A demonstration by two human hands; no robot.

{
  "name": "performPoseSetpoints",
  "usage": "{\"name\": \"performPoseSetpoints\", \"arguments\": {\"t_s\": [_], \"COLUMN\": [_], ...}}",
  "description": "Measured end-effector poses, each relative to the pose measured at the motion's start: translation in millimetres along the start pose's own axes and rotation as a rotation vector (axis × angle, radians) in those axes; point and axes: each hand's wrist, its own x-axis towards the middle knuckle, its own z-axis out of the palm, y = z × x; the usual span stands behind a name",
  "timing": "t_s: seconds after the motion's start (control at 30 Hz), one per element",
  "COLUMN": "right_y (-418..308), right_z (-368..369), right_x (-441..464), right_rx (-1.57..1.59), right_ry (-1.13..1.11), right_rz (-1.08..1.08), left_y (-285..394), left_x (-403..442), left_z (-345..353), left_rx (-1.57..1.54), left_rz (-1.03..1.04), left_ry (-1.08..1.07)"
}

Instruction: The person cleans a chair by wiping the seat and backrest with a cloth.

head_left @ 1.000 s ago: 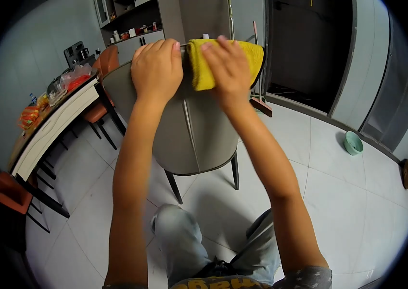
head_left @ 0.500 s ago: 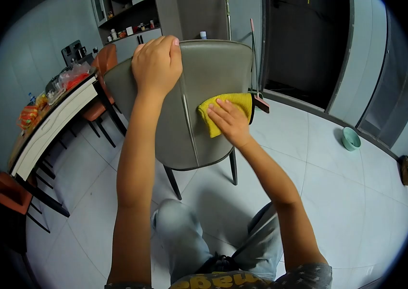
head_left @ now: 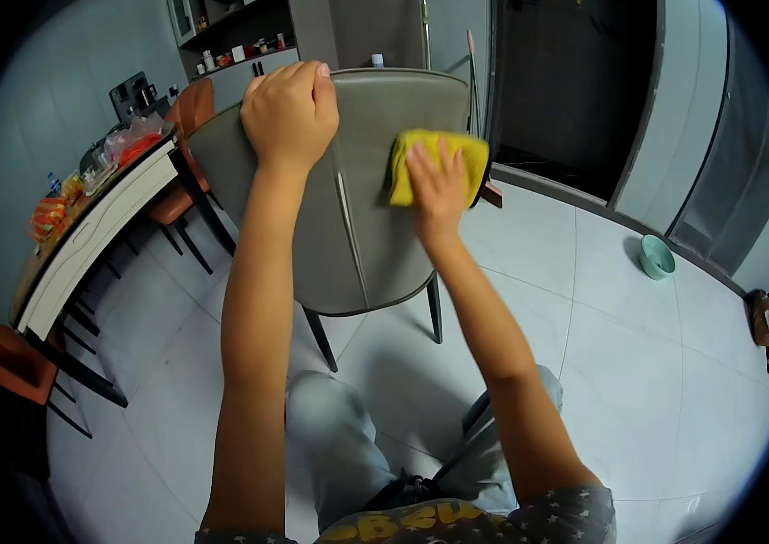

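Observation:
A grey padded chair (head_left: 312,245) stands in front of me with the rear of its backrest facing me. My left hand (head_left: 289,113) is closed over the top edge of that backrest, its fingertips hidden behind it. Against the right part of the backrest, my right hand (head_left: 439,186) presses a folded yellow cloth (head_left: 471,154) under spread fingers. The cloth reaches past the chair's right edge and is slightly blurred. A dark strip shows along the cloth's right side.
On the left is a table (head_left: 99,240) with plastic bags on it and orange-brown chairs (head_left: 17,363) around it. A green bowl (head_left: 657,258) sits on the tiled floor to the right. Behind the chair, a long-handled broom (head_left: 472,68) leans near a dark doorway (head_left: 575,91).
My right hand has slid the yellow cloth upward and slightly right over the backrest. My left hand keeps its hold on the top edge. The view has shifted slightly.

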Motion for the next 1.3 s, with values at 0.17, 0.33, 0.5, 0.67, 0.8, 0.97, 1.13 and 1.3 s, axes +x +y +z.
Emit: {"name": "performPoseSetpoints", "arguments": {"t_s": [0.17, 0.33, 0.5, 0.67, 0.8, 0.97, 1.13, 1.3], "right_y": [-17.9, -0.8, 18.7, 13.7, 7.7, 17.0, 8.7, 7.3], "right_z": [-19.1, -55.7, -47.0, -11.3, -37.0, -61.8, -54.6, -16.0], "right_x": [-78.8, -75.2, 16.8, -42.4, -98.6, -113.5, 1.6, -35.8], "right_rx": [-0.008, 0.174, -0.005, -0.036, -0.024, 0.121, 0.128, 0.013], "right_ry": [-0.263, -0.317, 0.049, 0.000, -0.245, -0.415, 0.024, -0.063], "right_rz": [0.069, 0.129, 0.111, 0.156, 0.178, 0.290, 0.225, 0.247], "left_y": [2.6, 3.5, 3.4, 1.5, 1.6, 4.7, 5.1, -0.7], "left_x": [3.7, 4.6, 5.4, 2.3, 1.6, 4.1, 2.3, 3.0], "left_z": [-2.1, -1.2, 0.3, 2.9, 7.1, 0.7, 0.1, 6.7], "left_rx": [-0.008, 0.018, 0.037, 0.032, 0.017, 0.059, 0.071, 0.014], "left_rz": [-0.023, 0.002, -0.001, -0.019, 0.009, -0.005, -0.021, 0.004], "left_ry": [-0.011, -0.014, -0.004, 0.002, 0.036, -0.018, -0.036, 0.045]}}
